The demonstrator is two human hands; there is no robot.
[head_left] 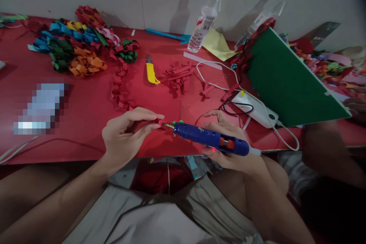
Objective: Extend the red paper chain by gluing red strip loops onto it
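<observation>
Right hand: the right hand (pixel 228 148), nearest the camera, has its grip wrapped around one blue glue gun (pixel 210 139).
Left hand: the left hand (pixel 127 133) pinches one small red paper piece (pixel 156 122) at the gun's nozzle, above the tabletop (pixel 85 122) edge.
Doing it well: a small dab only, fingertips kept off the hot tip, probably then pressing the fold shut.
Count: two bottles (pixel 206 19), one yellow knife (pixel 151 72), one green board (pixel 288 80).
</observation>
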